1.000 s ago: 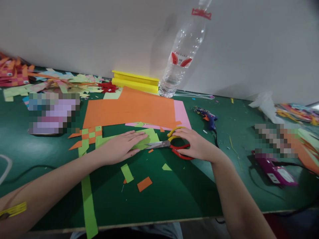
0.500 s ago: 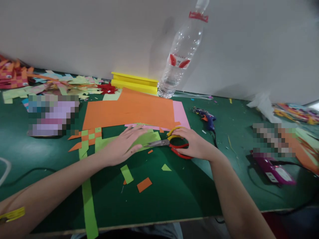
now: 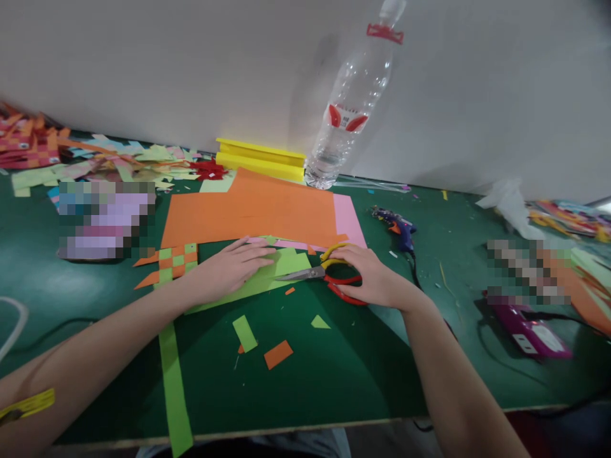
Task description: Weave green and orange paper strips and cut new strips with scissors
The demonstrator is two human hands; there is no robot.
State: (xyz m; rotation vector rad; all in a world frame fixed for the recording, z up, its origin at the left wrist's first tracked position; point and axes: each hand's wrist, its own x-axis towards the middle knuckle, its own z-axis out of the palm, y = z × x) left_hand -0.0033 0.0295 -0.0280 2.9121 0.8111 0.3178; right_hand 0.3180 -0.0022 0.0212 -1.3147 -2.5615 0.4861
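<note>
My right hand (image 3: pixel 365 273) grips a pair of scissors (image 3: pixel 341 270) with one yellow and one red handle. The blades point left and lie over a green paper sheet (image 3: pixel 267 277). On the left part of that sheet rests my left hand (image 3: pixel 229 270), fingers stretched out flat. Beside its wrist sits a woven orange and green paper piece (image 3: pixel 177 261), partly covered by the forearm. From it a long green strip (image 3: pixel 172 388) hangs over the table's front edge. Small offcuts, a green one (image 3: pixel 245 333) and an orange one (image 3: pixel 278 354), lie in front of the hands.
Behind the hands is a large orange sheet (image 3: pixel 252 213) over a pink one (image 3: pixel 351 219). A plastic bottle (image 3: pixel 351 108) and folded yellow card (image 3: pixel 260 158) stand by the wall. A glue gun (image 3: pixel 398 226) and purple power strip (image 3: pixel 529 327) lie right; paper scraps (image 3: pixel 119 162) heap left.
My left hand has drawn slightly up and left on the green sheet, uncovering more of it near the blade tips. The scissors stay almost where they were.
</note>
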